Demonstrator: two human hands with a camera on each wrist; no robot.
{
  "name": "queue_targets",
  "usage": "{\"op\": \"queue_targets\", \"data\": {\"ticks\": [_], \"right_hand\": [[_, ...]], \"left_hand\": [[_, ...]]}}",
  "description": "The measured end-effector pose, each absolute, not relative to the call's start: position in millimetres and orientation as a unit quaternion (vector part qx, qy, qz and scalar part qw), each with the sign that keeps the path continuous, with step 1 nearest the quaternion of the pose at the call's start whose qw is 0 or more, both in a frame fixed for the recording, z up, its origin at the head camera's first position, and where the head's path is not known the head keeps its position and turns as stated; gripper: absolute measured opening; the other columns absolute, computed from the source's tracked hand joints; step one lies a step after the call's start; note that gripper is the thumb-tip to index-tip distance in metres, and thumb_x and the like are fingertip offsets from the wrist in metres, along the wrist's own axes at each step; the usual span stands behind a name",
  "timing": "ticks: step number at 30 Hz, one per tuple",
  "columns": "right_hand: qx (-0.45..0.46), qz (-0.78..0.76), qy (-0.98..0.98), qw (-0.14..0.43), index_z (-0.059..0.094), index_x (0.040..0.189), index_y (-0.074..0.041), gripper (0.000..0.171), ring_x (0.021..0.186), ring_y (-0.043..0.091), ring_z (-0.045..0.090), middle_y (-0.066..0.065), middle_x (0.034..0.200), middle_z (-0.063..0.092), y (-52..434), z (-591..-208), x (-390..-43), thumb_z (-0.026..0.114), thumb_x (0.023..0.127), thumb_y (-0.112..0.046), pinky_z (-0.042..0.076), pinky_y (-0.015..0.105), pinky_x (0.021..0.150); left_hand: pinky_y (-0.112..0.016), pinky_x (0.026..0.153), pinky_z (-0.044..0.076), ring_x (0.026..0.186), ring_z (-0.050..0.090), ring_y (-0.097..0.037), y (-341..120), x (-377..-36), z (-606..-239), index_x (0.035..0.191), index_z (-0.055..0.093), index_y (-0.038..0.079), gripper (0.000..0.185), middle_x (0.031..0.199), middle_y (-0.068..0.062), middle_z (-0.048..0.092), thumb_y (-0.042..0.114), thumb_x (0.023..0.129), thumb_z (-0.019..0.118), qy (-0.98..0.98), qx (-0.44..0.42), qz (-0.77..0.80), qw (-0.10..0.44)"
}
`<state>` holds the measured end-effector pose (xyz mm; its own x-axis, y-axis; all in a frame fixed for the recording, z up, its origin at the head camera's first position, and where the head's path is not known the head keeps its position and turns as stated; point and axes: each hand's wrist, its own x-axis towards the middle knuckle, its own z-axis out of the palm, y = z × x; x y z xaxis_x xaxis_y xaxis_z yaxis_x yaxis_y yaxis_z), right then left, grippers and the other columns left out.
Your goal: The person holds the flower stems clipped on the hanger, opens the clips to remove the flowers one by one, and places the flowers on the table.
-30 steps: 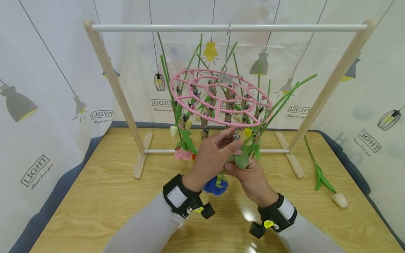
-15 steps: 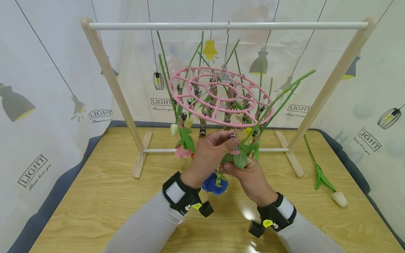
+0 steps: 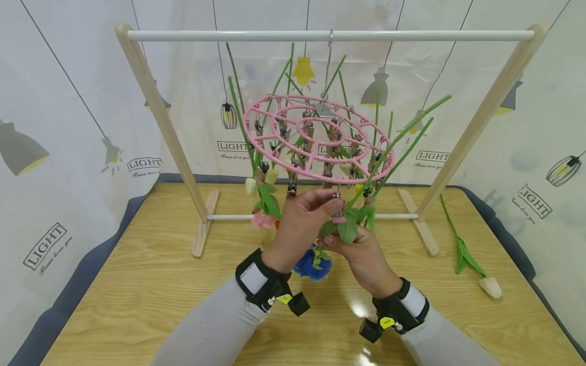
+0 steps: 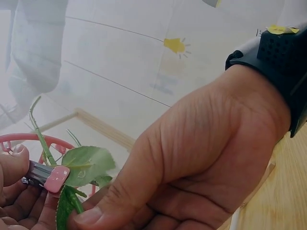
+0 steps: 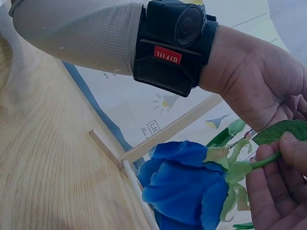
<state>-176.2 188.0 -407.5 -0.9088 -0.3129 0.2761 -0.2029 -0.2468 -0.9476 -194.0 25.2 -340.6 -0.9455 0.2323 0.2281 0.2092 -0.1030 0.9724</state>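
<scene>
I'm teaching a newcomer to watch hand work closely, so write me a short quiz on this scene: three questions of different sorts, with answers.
1. The right hand holds:
A) a pink flower
B) the stem of the blue flower
C) a white tulip

2. True or false: the left hand is holding nothing.

3. Fill in: the pink rack hangs from a white ____.

Key
1. B
2. False; the left hand pinches a pink-tipped clip.
3. bar
</scene>
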Motion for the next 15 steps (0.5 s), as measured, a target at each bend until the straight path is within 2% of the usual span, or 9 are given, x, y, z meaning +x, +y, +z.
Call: {"op": "queue_targets", "data": {"ticks": [15], "right_hand": [[-0.209,-0.745,0.634,0.013,0.077,0.116,-0.024,0.028,0.098,0.01,0.075,-0.008,0.108,0.077,189.8,-408.0,-177.7,0.064,0.102,-0.003,0.062,0.032,0.093]], "left_hand": [[-0.027,0.087,0.057,0.104,0.072,-0.014,25.5,-190.0,-339.0,0.119,0.075,0.012,0.023,0.112,-0.006,0.078,0.025,0.1,0.072,0.649,0.16,0.744,-0.001]]}}
